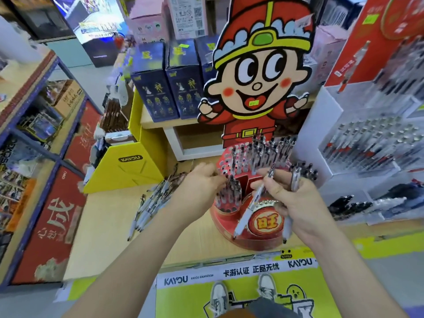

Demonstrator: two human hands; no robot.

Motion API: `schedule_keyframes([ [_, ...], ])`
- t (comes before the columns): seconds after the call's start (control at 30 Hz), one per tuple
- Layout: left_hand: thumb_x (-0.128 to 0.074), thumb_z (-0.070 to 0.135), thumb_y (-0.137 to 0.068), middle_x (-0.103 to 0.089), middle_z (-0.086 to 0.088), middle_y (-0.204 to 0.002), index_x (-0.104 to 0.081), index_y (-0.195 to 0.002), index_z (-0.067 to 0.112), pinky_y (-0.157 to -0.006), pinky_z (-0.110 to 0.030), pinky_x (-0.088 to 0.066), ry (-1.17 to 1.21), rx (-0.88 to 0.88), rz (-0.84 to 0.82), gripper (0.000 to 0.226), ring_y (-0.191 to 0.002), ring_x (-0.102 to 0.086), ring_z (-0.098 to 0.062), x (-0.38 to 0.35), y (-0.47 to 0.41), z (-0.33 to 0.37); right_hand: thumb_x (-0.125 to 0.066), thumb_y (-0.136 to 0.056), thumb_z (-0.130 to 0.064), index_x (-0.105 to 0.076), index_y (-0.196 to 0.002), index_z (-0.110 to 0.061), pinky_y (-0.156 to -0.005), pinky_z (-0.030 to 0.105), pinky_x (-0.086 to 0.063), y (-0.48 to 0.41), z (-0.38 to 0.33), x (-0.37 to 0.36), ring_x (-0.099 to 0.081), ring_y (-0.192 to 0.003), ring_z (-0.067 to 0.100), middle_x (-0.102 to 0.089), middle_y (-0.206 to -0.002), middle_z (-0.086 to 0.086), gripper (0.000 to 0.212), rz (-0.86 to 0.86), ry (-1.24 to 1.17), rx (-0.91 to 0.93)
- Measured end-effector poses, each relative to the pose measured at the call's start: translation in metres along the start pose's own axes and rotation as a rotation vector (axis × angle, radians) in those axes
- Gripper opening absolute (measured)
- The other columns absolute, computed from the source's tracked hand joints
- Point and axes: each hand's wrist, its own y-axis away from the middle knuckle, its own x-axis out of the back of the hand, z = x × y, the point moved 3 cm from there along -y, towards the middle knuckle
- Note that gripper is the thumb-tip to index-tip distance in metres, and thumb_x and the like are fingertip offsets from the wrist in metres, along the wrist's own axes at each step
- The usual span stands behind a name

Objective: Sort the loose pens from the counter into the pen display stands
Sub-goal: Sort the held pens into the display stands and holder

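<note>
Slanting tip-down toward the person, one pen (248, 212) is pinched, with spares, by the right hand (296, 198) over the red stand (259, 243). Loose pens (146, 207) lie leftward, nearer the left hand (202, 182), whose grip cannot be determined.

Loose pens (146, 210) left of display stand (252, 242)

two hands (202, 189), one pen stand (263, 241), three boxes (153, 83)

Counter (110, 228), lower left: pale wood-grain surface, smooth, matt. Pen display stand (259, 236), centre: red, glossy; card or plastic undetermined. Loose pens (140, 214): smooth white plastic barrels. Yellow box (128, 173), centre left: matt cardboard. Tiered rack (309, 134), right: smooth white panel.
</note>
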Motion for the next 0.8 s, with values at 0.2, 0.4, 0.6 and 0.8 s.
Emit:
schedule_keyframes([
  [0.2,-0.062,0.022,-0.087,-0.067,0.002,-0.089,-0.073,-0.091,0.019,-0.072,-0.032,-0.045,0.020,0.107,-0.119,0.011,-0.089,-0.056,-0.020,0.011,-0.016,0.002,-0.069,-0.077,-0.020,-0.075,-0.100,-0.021,-0.041,0.018,-0.023,-0.001,0.003,-0.012,-0.042,-0.085,0.032,-0.074,-0.090,0.011,0.024,0.042,-0.046,-0.001],
  [0.4,-0.055,0.029,-0.093,-0.068,0.003,-0.093,-0.073,-0.098,0.023,-0.073,-0.029,-0.046,-0.017,0.087,-0.243,0.019,-0.090,-0.058,-0.018,0.015,-0.024,0.001,-0.073,-0.066,-0.013,-0.064,-0.099,-0.016,-0.039,0.015,-0.024,-0.002,0.000,-0.018,-0.059,-0.065,0.018,-0.073,-0.074,0.002,0.035,0.133,-0.092,-0.012],
  [0.6,-0.060,0.027,-0.093,-0.070,0.017,-0.099,-0.072,-0.108,0.023,-0.087,-0.024,-0.051,0.777,0.354,-0.066,0.020,-0.096,-0.063,0.001,0.035,-0.016,0.008,-0.080,-0.057,-0.020,-0.060,-0.096,-0.015,-0.038,0.015,-0.030,-0.003,0.002,-0.020,-0.061,-0.077,0.027,-0.069,-0.085,0.014,0.044,0.154,-0.100,-0.033],
  [0.8,-0.067,0.022,-0.088,-0.071,-0.004,-0.099,-0.069,-0.107,0.013,-0.078,-0.027,-0.053,1.144,0.367,-0.244,0.022,-0.093,-0.067,-0.018,0.035,-0.021,0.025,-0.074,-0.070,-0.010,-0.054,-0.094,-0.013,-0.037,0.016,-0.029,-0.003,-0.003,-0.026,-0.056,-0.052,0.007,-0.070,-0.075,0.008,0.031,0.074,-0.102,-0.043],
])
